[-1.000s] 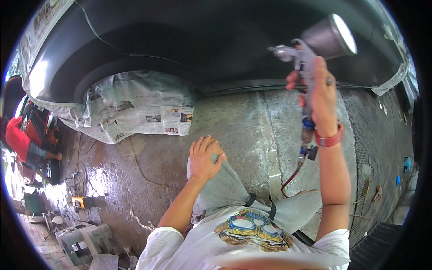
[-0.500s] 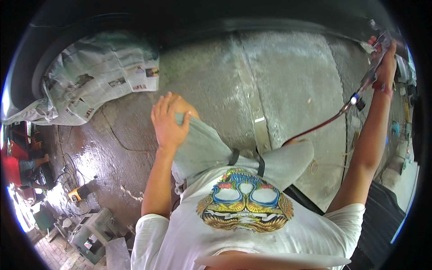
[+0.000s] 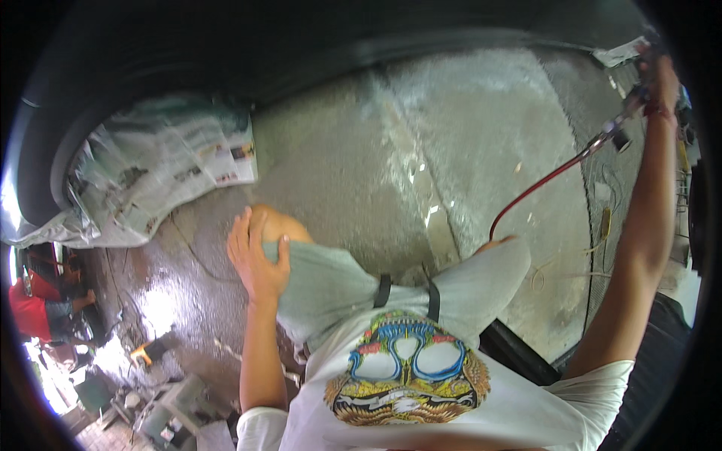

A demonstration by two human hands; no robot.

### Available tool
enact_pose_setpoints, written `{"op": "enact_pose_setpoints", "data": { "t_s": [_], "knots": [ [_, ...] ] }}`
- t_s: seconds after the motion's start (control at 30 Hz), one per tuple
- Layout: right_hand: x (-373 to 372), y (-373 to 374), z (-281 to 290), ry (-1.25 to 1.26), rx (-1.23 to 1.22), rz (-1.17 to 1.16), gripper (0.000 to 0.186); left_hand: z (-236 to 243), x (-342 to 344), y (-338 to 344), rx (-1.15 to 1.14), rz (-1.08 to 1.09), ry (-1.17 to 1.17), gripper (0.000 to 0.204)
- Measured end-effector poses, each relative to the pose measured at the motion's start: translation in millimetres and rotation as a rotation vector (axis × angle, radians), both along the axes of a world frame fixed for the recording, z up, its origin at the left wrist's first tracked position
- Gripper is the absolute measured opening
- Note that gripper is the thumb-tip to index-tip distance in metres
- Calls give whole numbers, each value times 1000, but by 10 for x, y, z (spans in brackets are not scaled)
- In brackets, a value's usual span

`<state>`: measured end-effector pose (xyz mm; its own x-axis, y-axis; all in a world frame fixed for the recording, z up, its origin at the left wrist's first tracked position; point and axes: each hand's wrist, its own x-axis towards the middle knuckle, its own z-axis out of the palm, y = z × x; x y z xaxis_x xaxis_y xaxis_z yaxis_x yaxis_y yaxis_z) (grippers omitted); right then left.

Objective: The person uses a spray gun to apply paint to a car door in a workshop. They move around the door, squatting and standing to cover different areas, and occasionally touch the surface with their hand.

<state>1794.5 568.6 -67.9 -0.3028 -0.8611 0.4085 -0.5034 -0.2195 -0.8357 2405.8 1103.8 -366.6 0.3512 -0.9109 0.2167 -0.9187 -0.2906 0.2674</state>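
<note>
My left hand (image 3: pixel 258 258) rests on my bent left knee, fingers stretched out and nothing in its grasp. Far out at the upper right, my right hand (image 3: pixel 662 84) is wrapped round a spray gun (image 3: pixel 630 104), partly blurred and dim near the picture's rim. From the gun's lower end a dark red hose (image 3: pixel 531 189) curves down to my right knee. Close to the gun, along the top, runs a dark, glossy body panel (image 3: pixel 323 41); its exact gap from the nozzle I cannot tell.
Newspaper sheets (image 3: pixel 177 150) cover something round by the panel at the left. Cables lie on the wet concrete floor (image 3: pixel 331 150). A person in a red top (image 3: pixel 34 307) is at the far left, near a yellow-orange tool (image 3: pixel 141 355) and a grey machine (image 3: pixel 169 410).
My right hand has moved outward to the right with the spray gun. My view has shifted, so the newspaper and my left hand sit lower; that hand stays on the knee.
</note>
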Motion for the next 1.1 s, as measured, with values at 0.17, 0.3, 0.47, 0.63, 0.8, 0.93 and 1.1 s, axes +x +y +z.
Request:
{"op": "enact_pose_setpoints", "data": {
  "t_s": [0.17, 0.3, 0.47, 0.63, 0.8, 0.93, 1.1],
  "knots": [
    [1088, 901, 35, -133, -22, 177, 76, 36, -106, -166, 28, 1, 48, 64],
    [2182, 1558, 104, -340, 12, 401, 74, -10, -188, -348, -24, -82, 55, 64],
    [3299, 2306, 106, -389, 118, 709, 67, -42, -250, -509, -16, -99, 82, 63],
    [4261, 2861, 49, -415, 158, 1040, 58, -61, -317, -609, -28, -112, 102, 65],
    [5118, 3263, 15, -405, 179, 1218, 50, -85, -342, -640, -25, -104, 89, 66],
    [5533, 3372, 201, -235, 119, 1373, 53, -55, -396, -705, 24, -126, 88, 66],
    [5460, 3195, 487, -337, 250, 1416, 60, -36, -415, -738, 23, -142, 51, 66]
  ]
}}
